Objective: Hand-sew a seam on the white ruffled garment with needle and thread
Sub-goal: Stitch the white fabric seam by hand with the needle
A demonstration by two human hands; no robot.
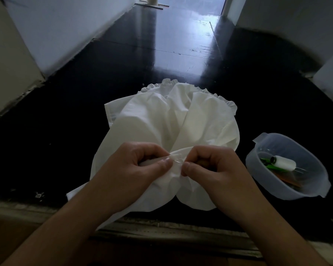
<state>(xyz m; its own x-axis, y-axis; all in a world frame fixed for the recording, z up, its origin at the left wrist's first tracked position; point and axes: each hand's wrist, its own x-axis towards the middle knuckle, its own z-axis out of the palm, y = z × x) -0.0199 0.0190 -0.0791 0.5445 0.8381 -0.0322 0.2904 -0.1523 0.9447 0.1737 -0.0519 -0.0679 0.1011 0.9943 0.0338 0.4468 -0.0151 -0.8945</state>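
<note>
- On the glossy black floor (123,60), between pale walls, the white cotton garment with a ruffled edge (181,116) lies spread in front of the person, its near part gathered up between both hands.
- To its right, well apart, stands a translucent oval plastic tub (313,181); inside lie a spool of white thread (284,163) and some green-handled tools, which are too blurred to name.
- The left hand (142,162) pinches a bunched fold of the garment with curled fingers and thumb.
- The right hand (210,166), just beside it, pinches the thin metal needle (176,161), which pokes through the fold.
</note>
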